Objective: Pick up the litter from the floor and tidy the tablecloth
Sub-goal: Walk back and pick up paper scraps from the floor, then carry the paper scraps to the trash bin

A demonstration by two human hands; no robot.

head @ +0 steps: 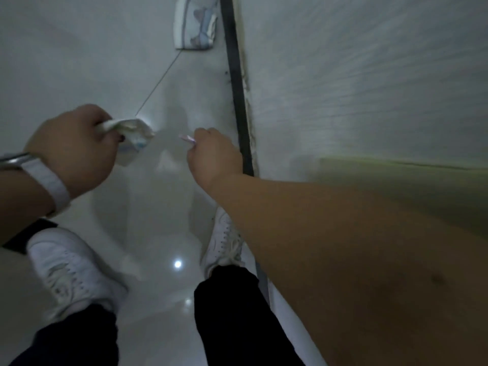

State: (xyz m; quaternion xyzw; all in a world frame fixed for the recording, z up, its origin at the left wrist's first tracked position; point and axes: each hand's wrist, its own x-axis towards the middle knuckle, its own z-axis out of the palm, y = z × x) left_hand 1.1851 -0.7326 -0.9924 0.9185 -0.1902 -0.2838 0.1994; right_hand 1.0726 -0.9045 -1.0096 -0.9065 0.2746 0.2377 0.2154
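Glossy floor [148,207] by dark strip [237,83]: left hand [76,151] grips crumpled paper [132,133], right hand [214,151] pinches pink scrap [187,138] near strip, packet [195,25] lies farther along it; likely light, crushable, grab an edge.

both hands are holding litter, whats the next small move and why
Probably pass the small pink scrap pinched in the right hand into the left hand, which grips a crumpled white wrapper. That would free the right hand for the printed packet lying on the floor ahead, beside the dark strip along the wall.
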